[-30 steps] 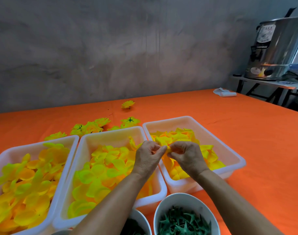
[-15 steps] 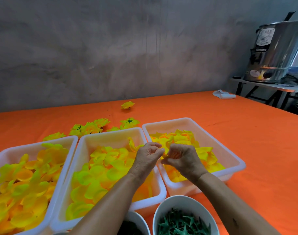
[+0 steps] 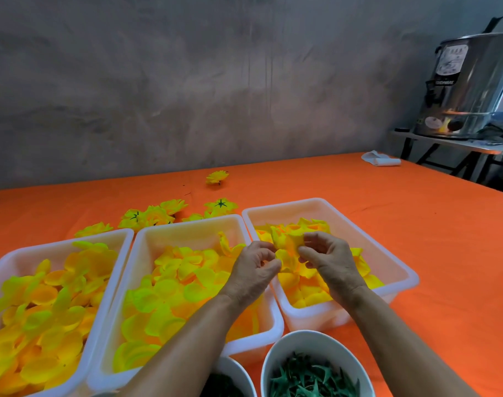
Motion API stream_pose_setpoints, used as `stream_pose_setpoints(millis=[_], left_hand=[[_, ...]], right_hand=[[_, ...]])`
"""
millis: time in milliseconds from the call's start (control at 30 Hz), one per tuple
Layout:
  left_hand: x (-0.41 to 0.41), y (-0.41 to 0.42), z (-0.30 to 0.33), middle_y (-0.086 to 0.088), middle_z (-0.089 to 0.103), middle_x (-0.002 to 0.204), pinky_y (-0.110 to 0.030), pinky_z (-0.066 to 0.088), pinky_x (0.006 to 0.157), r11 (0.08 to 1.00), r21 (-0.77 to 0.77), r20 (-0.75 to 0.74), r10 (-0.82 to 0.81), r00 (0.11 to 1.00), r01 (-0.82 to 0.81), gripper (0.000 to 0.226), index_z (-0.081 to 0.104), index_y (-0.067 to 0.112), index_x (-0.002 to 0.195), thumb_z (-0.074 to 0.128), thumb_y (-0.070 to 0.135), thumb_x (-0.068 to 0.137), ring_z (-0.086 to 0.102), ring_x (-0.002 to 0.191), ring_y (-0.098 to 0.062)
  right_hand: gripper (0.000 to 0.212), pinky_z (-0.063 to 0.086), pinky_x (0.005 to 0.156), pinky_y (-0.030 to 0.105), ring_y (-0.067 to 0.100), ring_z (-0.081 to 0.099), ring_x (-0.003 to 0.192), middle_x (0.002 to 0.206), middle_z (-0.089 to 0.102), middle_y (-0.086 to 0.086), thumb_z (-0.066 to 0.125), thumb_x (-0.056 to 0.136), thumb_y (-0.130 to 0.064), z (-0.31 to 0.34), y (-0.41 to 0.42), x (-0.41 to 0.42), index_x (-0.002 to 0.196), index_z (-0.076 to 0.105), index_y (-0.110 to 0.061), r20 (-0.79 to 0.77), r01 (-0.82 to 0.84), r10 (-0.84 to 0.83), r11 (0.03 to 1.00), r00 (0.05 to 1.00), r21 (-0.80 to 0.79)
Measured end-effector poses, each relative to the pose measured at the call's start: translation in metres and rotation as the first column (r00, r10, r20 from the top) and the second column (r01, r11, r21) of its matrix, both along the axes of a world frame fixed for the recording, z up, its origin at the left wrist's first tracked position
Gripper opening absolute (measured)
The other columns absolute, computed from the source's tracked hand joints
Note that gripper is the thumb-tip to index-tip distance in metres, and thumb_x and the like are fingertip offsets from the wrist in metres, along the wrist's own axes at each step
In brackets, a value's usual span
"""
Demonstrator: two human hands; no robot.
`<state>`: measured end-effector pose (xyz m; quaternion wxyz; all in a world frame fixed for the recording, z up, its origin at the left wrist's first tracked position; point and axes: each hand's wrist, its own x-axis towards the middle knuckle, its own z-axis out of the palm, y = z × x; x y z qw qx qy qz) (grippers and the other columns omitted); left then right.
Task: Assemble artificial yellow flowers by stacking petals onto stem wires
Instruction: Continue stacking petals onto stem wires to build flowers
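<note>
Your hands have drawn slightly apart since a second ago, baring a yellow petal piece (image 3: pixel 290 247): your right hand (image 3: pixel 327 259) and left hand (image 3: pixel 254 267) pinch it above the right tray (image 3: pixel 387 250). Smooth white plastic trays sit by the orange table's (image 3: pixel 416 213) near edge; green pieces fill a round bowl (image 3: pixel 276 356).

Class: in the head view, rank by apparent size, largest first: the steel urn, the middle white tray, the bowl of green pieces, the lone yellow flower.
1. middle white tray
2. steel urn, partly cropped and farther away
3. bowl of green pieces, cropped at the bottom
4. lone yellow flower
</note>
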<state>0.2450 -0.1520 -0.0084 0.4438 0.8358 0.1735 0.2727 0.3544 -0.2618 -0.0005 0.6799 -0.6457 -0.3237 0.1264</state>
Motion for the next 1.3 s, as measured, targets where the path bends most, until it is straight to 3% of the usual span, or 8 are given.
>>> stream_pose_setpoints(millis=[133,200,500,733,867,1000,1167,1300], left_hand=[[0.005,-0.004,-0.005,-0.006,0.055,0.103,-0.029,0.037,0.090,0.966,0.254,-0.092,0.081,0.992,-0.055,0.018,0.069,0.002,0.083,0.061,0.017,0.087,0.043,0.103,-0.020],[0.006,-0.006,-0.006,-0.005,0.054,0.097,-0.029,0.037,0.087,0.949,0.302,-0.090,0.127,0.988,-0.094,0.021,0.069,0.004,0.082,0.064,0.024,0.086,0.042,0.100,-0.020],[0.002,-0.008,-0.003,-0.004,0.056,0.088,-0.026,0.038,0.076,0.948,0.272,0.041,0.162,0.986,-0.167,0.023,0.062,0.007,0.078,0.076,0.024,0.075,0.047,0.089,-0.019],[0.001,-0.008,-0.001,-0.005,0.060,0.091,-0.036,0.043,0.078,0.969,0.217,0.066,0.109,0.992,-0.120,0.015,0.062,0.008,0.086,0.072,0.015,0.078,0.049,0.088,-0.022],[0.002,-0.008,0.000,0.000,0.056,0.095,-0.033,0.039,0.089,0.986,0.156,0.035,0.057,0.998,-0.062,0.017,0.070,0.008,0.084,0.064,0.023,0.088,0.048,0.103,-0.018],[0.002,-0.009,0.006,-0.001,0.049,0.083,-0.031,0.039,0.079,0.997,0.070,0.027,0.041,0.999,-0.043,0.030,0.060,0.008,0.068,0.061,0.029,0.089,0.045,0.087,-0.016],[-0.004,-0.010,0.011,-0.013,0.051,0.086,-0.031,0.040,0.082,0.986,-0.167,0.086,0.000,0.996,0.015,0.030,0.068,-0.005,0.078,0.059,0.021,0.091,0.050,0.085,-0.018],[-0.005,-0.007,0.011,-0.012,0.051,0.079,-0.028,0.039,0.074,0.954,-0.299,0.153,0.049,0.987,-0.001,0.023,0.065,-0.009,0.080,0.057,0.010,0.092,0.047,0.077,-0.017]], right_hand=[[0.016,0.044,0.048,0.015,0.004,0.058,0.051,0.060,0.063,-0.005,0.067,0.082,-0.001,-0.001,-0.003,0.001,0.077,0.063,-0.015,-0.043,-0.018,0.019,1.000,0.999,0.021],[0.015,0.043,0.047,0.015,0.004,0.057,0.051,0.059,0.061,-0.002,0.068,0.081,0.000,-0.002,-0.003,0.002,0.074,0.061,-0.011,-0.033,0.002,-0.002,1.000,0.999,0.011],[0.013,0.040,0.044,0.012,0.000,0.056,0.047,0.057,0.063,-0.006,0.068,0.081,0.000,-0.005,-0.001,0.005,0.080,0.066,-0.013,-0.067,0.023,-0.024,1.000,0.997,-0.008],[0.027,0.040,0.050,0.017,0.006,0.048,0.049,0.053,0.054,0.001,0.075,0.071,0.007,-0.007,0.000,0.004,0.059,0.057,-0.010,0.058,0.071,-0.074,0.995,0.996,0.066],[0.045,0.031,0.048,0.018,0.001,0.031,0.049,0.051,0.038,-0.010,0.080,0.065,0.005,-0.008,0.000,0.002,0.052,0.044,-0.019,0.202,0.081,-0.089,0.996,0.975,0.045],[0.052,0.027,0.046,0.016,0.002,0.030,0.047,0.048,0.035,-0.013,0.082,0.064,0.004,-0.005,0.002,-0.003,0.051,0.039,-0.023,0.324,0.004,0.001,1.000,0.946,-0.013],[0.044,0.031,0.048,0.017,0.004,0.031,0.049,0.053,0.037,-0.001,0.081,0.061,0.006,-0.001,0.001,-0.004,0.054,0.043,-0.014,0.089,-0.184,0.182,0.983,0.979,0.016],[0.033,0.041,0.060,0.028,0.015,0.045,0.064,0.065,0.046,0.009,0.081,0.055,-0.012,-0.002,-0.003,0.001,0.059,0.048,-0.016,-0.117,-0.233,0.243,0.968,0.963,0.098]])
